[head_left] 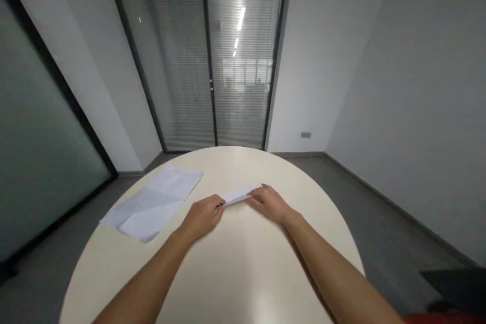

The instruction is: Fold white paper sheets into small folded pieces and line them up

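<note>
A small folded strip of white paper (pixel 237 196) lies on the round cream table (pixel 235 273), near its middle. My left hand (pixel 203 215) pinches the strip's left end with curled fingers. My right hand (pixel 269 201) presses down on the strip's right end, fingers bent over it. Both forearms reach in from the near edge of the table.
A stack of creased white paper sheets (pixel 154 202) lies at the table's left side. Beyond the table are glass doors with blinds (pixel 207 55), grey walls and grey floor. A dark object (pixel 457 286) sits at the lower right.
</note>
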### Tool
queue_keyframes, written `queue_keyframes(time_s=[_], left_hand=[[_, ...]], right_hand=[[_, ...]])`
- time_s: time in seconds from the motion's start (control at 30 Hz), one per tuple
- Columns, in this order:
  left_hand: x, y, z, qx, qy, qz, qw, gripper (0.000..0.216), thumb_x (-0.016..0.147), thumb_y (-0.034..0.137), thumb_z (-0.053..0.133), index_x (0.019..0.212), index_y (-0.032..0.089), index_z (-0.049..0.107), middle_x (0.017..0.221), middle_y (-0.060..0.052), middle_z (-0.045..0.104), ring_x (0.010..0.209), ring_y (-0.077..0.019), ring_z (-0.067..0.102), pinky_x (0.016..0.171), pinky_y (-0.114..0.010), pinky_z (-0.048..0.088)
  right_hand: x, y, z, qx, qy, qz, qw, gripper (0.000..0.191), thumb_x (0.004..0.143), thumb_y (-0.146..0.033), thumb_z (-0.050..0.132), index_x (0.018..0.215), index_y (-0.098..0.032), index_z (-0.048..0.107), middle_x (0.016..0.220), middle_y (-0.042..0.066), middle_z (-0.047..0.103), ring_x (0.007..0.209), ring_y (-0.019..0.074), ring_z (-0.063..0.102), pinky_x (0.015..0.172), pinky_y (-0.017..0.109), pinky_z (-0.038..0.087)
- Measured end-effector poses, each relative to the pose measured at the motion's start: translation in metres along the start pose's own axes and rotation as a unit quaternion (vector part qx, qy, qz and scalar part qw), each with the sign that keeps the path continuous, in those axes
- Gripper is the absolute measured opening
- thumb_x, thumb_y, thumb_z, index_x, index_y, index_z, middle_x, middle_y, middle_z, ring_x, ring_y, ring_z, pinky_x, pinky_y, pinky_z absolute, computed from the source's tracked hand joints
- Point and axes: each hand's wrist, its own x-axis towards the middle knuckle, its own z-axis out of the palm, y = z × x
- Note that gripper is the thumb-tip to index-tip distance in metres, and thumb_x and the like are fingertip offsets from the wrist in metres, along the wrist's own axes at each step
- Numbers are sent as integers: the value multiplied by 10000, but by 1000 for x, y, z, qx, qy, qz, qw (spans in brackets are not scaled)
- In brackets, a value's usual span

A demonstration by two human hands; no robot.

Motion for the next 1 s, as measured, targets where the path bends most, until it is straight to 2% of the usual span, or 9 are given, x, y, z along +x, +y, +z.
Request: queue_keyframes(time_s=[0.07,0.2,0.37,0.53,0.77,0.9,1.0], left_hand=[[0,-2,1,4,17,-27,999,214,970,303,451,1008,243,652,1024,-23,725,928,-204,666,775,-290,438],[3,-7,2,-21,51,-70,996,212,964,328,459,972,240,652,973,-29,730,902,-215,667,778,-300,449],[6,-16,6,-107,92,-110,984,177,911,356,541,973,234,654,981,-37,732,946,-224,670,850,-318,468],[10,-23,11,-193,142,-129,962,273,864,380,587,1077,218,641,980,-43,719,939,-221,667,871,-335,481],[14,-22,11,-256,211,-131,934,306,833,401,620,1064,200,626,931,-50,705,905,-219,667,878,-349,490],[16,-26,16,-313,188,-152,918,358,800,411,639,1074,183,606,879,-52,707,852,-224,683,801,-336,508],[14,-30,20,-302,140,-183,925,321,783,371,647,1044,187,613,830,-42,708,818,-225,689,742,-317,508]], right_hand=[[-1,0,-1,-3,4,41,999,287,983,-379,491,1055,-234,728,991,50,763,917,213,679,938,342,417],[-3,5,-1,21,31,105,994,252,939,-396,551,1012,-228,725,975,53,756,853,210,666,731,286,440],[-1,16,6,132,85,129,979,229,863,-399,643,982,-220,723,988,39,746,859,203,648,760,295,446],[3,24,10,232,128,151,952,329,826,-465,662,995,-185,706,855,28,704,720,175,587,663,288,435],[6,14,3,311,173,150,923,459,798,-493,688,1122,-169,660,766,7,610,648,146,519,580,256,393],[6,13,5,345,158,166,910,528,803,-483,673,1216,-165,593,668,-46,514,577,128,477,512,231,331],[4,21,14,308,134,185,923,510,810,-447,655,1241,-184,579,629,-74,459,553,122,460,504,226,311]])
